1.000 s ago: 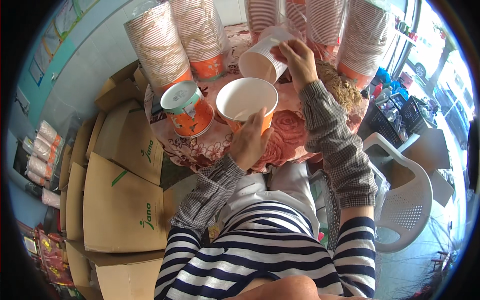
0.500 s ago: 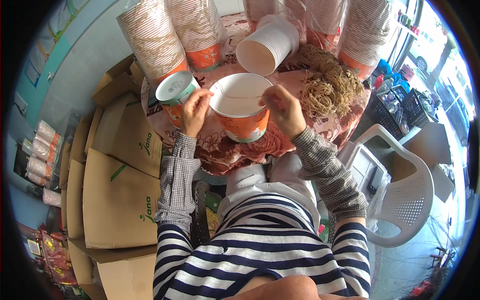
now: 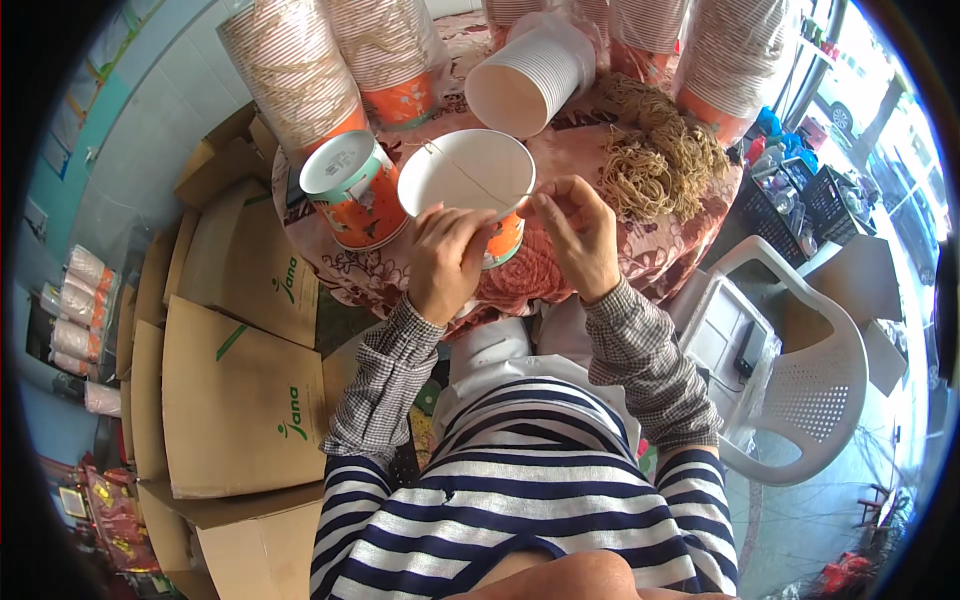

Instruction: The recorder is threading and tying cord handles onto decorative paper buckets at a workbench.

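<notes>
An orange-sided paper bucket with a white inside stands upright at the table's front. A thin tan string runs across its mouth from the far left rim toward the right rim. My right hand, just right of the bucket, pinches the string's near end between thumb and forefinger. My left hand is closed over the bucket's near left rim and hides part of it. Left of it, a second orange bucket stands upside down, its pale base upward.
Wrapped stacks of paper buckets line the table's back. A stack of white buckets lies on its side. Tangled tan string is heaped at the right. Cardboard boxes stand left, a white plastic chair right.
My left hand has moved right and nearer, from the bucket's left rim to its near rim. The bucket has shifted slightly left and away. The string now slants across its mouth.
</notes>
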A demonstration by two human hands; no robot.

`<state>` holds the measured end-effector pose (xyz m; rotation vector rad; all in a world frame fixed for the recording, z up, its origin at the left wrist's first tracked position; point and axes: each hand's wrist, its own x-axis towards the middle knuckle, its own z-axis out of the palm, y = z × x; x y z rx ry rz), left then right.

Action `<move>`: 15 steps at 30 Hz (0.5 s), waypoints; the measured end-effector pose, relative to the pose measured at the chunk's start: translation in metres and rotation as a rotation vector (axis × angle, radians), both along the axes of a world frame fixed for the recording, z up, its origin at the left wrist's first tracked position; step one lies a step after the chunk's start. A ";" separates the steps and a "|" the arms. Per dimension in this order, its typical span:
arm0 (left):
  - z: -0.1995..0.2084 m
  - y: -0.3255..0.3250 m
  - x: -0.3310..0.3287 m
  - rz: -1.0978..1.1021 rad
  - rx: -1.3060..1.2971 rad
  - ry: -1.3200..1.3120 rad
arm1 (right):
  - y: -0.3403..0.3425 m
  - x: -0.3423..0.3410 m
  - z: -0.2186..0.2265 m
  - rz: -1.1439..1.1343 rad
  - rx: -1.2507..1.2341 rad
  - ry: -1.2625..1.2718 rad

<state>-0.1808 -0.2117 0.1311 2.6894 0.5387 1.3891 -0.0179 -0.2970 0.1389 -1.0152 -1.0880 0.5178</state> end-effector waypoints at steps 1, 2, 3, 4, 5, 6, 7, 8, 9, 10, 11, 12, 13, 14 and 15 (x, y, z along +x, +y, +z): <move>0.004 -0.002 0.001 -0.006 0.017 -0.065 | -0.003 0.000 -0.007 -0.005 -0.002 0.001; 0.009 -0.004 0.001 -0.011 0.033 -0.130 | -0.006 -0.001 -0.014 0.016 0.009 0.059; 0.014 -0.012 -0.001 0.002 -0.005 -0.147 | -0.010 -0.003 -0.019 0.039 0.021 0.116; 0.018 -0.020 -0.004 -0.031 -0.086 -0.160 | -0.015 -0.010 -0.021 0.057 0.017 0.180; 0.019 -0.026 -0.005 -0.062 -0.167 -0.173 | -0.019 -0.014 -0.023 0.064 0.013 0.177; 0.017 -0.032 -0.007 -0.095 -0.326 -0.169 | -0.023 -0.018 -0.023 0.073 0.010 0.173; 0.014 -0.035 -0.008 -0.101 -0.395 -0.163 | -0.026 -0.023 -0.023 0.079 0.006 0.170; 0.011 -0.038 -0.009 -0.107 -0.464 -0.157 | -0.029 -0.026 -0.022 0.083 0.005 0.171; 0.012 -0.041 -0.009 -0.130 -0.486 -0.159 | -0.032 -0.028 -0.021 0.101 -0.005 0.183; 0.010 -0.043 -0.009 -0.126 -0.485 -0.160 | -0.035 -0.029 -0.020 0.118 -0.016 0.195; 0.007 -0.044 -0.008 -0.178 -0.628 -0.189 | -0.036 -0.030 -0.019 0.110 -0.031 0.168; 0.005 -0.044 -0.007 -0.230 -0.772 -0.219 | -0.036 -0.030 -0.020 0.112 -0.030 0.167; 0.003 -0.044 -0.007 -0.231 -0.770 -0.218 | -0.037 -0.029 -0.021 0.109 -0.027 0.146; 0.002 -0.043 -0.007 -0.206 -0.727 -0.185 | -0.037 -0.029 -0.022 0.105 -0.025 0.126; 0.001 -0.043 -0.006 -0.181 -0.683 -0.153 | -0.037 -0.028 -0.023 0.103 -0.023 0.126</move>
